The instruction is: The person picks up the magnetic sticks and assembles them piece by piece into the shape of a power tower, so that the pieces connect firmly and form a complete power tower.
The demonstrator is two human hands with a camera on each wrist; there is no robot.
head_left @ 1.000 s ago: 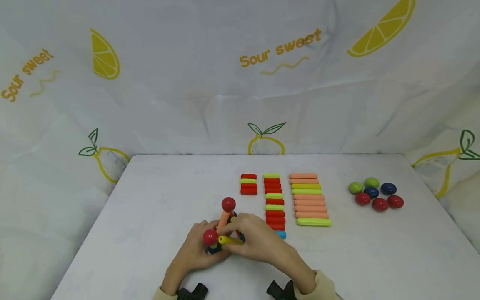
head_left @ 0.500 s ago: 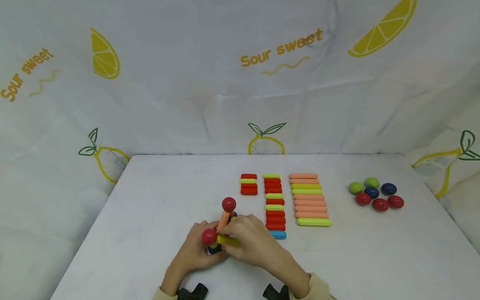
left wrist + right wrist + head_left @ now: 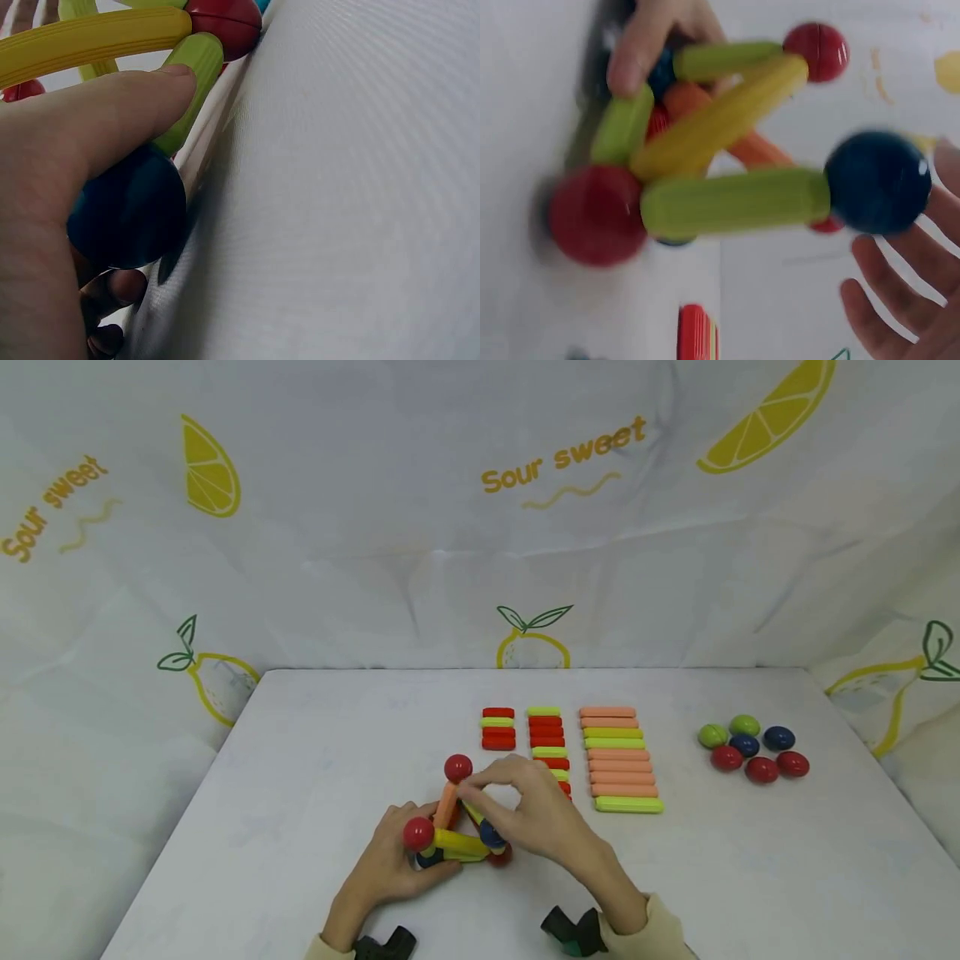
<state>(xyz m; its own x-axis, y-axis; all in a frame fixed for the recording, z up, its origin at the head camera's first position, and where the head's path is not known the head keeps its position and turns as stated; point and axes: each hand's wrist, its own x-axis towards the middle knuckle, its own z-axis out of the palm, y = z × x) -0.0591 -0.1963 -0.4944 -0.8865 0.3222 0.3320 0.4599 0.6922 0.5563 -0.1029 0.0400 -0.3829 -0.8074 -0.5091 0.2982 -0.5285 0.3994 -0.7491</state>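
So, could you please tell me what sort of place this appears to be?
Probably a tabletop set up for building play: a white table, a lemon-printed cloth behind it, and a ball-and-stick frame in the left hand.

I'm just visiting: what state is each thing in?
Ball-and-stick build, joined up, held.
Left hand, gripping the build.
Right hand, close to the build, nothing visibly held.
Yellow stick, slanting between two red balls.
Upper blue ball, raised on a green stick's end.
Short sticks, lying in two columns, partly hidden.
Long sticks, lying in one column.
Loose balls, clustered, unattached.
Backdrop cloth, wrinkled.
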